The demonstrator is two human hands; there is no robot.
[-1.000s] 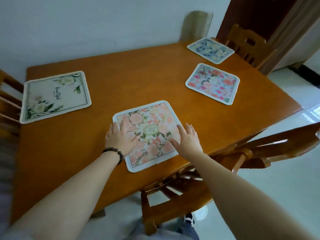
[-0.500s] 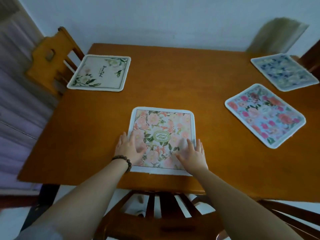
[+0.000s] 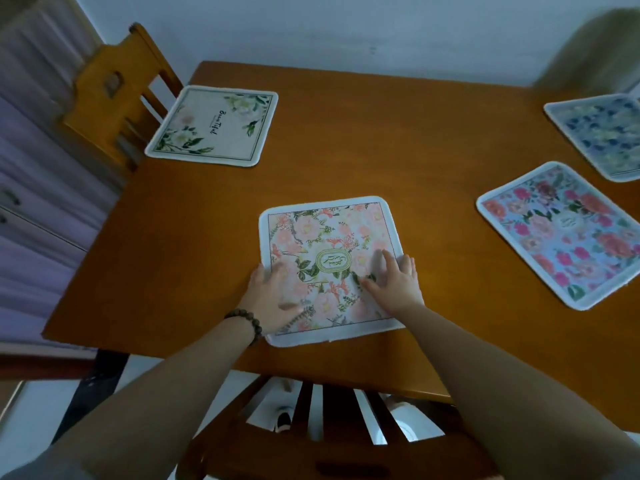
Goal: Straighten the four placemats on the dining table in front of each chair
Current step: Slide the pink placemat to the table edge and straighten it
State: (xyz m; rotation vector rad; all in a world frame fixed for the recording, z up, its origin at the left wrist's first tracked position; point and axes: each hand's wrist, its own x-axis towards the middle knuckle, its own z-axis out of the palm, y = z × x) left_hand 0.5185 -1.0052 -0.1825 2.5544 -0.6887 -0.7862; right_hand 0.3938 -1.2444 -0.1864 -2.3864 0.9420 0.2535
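Orange-brown wood dining table (image 3: 398, 140) filled most of the view, far edge against a pale wall (image 3: 346, 26), near edge running above a slatted chair back (image 3: 332, 420). A second wooden chair (image 3: 114, 95) stood at the left end. Wide bare wood lay between the mats, mostly centre and near-left.

Four placemats, all flat on the top:
- pink-and-red floral mat (image 3: 568, 233) at right, turned at an angle to the table edges, well apart from the near mat
- peach floral mat (image 3: 329, 244) just inside the near edge, above the slatted chair, its sides roughly parallel to that edge; oval emblem at centre, lettering too small to read
- cream mat (image 3: 214, 124) at the left end by the second chair, script reading "Beautiful", corner overhanging the edge slightly
- blue floral mat (image 3: 602, 133) far right, cut by the frame

Left hand (image 3: 273, 296) – beaded bracelet (image 3: 247, 323) on the wrist – lay flat on the peach mat's near-left part, fingers straight. Right hand (image 3: 398, 282) pressed flat on its near-right part, fingers spread, reaching the right edge. Neither hand gripped anything.
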